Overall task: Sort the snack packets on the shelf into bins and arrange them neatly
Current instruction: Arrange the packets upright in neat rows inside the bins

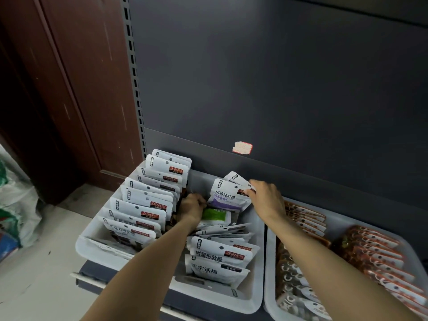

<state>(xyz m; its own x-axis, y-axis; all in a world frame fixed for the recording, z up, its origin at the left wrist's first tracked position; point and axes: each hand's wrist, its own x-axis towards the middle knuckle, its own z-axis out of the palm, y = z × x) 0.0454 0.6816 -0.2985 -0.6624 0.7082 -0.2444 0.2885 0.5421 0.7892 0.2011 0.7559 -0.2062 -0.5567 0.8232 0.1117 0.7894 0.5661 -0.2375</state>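
The purple-and-white snack packet (228,197) stands tilted near the back of the white bin (252,295), its upper right corner pinched by the right hand (266,198), with a second white packet (236,178) leaning just behind it. It looks like a thin, flat plastic pouch: probably light, floppy in the body and slick on the surface, so the stiffer sealed top edge, where the right hand already has it, seems the safest place to hold; gripping the soft middle would likely crumple it or let it slide. The left hand (192,208) is down in the bin to the left of that packet, fingers curled among dark packets, though exactly what it grips cannot be made out. Just beside its wrist lies a green packet (214,215) flat on a loose heap. Left of the left hand, a row of white packets (143,205) stands upright. Right of the right forearm, a second bin (269,302) holds orange packets (375,256) in overlapping rows.
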